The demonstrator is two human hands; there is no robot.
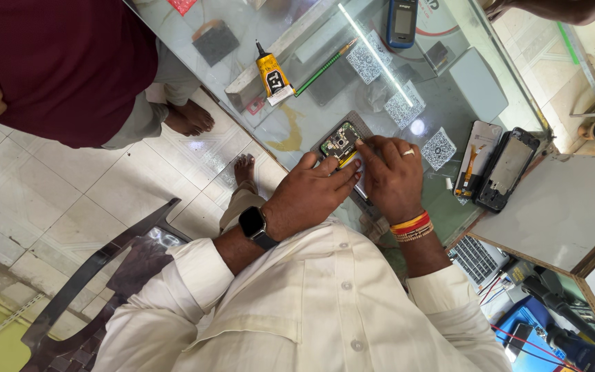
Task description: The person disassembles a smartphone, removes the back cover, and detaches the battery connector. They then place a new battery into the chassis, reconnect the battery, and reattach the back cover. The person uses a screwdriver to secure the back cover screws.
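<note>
Opened phone [339, 142] (green circuit board bared) lies under both hands' fingertips.

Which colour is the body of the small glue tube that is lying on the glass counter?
The glue tube is yellow with a black nozzle, seen in the head view.

Phone repair shop — small street-side kind. Glass counter [463, 76] as landmark: opened phone [339, 143] with bare circuit board lying on grey mat on it, hands [352, 182] working over board. Right of that on counter, two stripped phone shells [497, 165]. Toward far side of counter, yellow glue tube [272, 76], green pencil [324, 67], small blue handset [402, 21], printed code stickers [439, 148]. Customer side of counter — barefoot person in maroon top [63, 62] standing on tiled floor [70, 200]. Near corner beyond counter, keyboard [475, 258], tangled cables.
</note>
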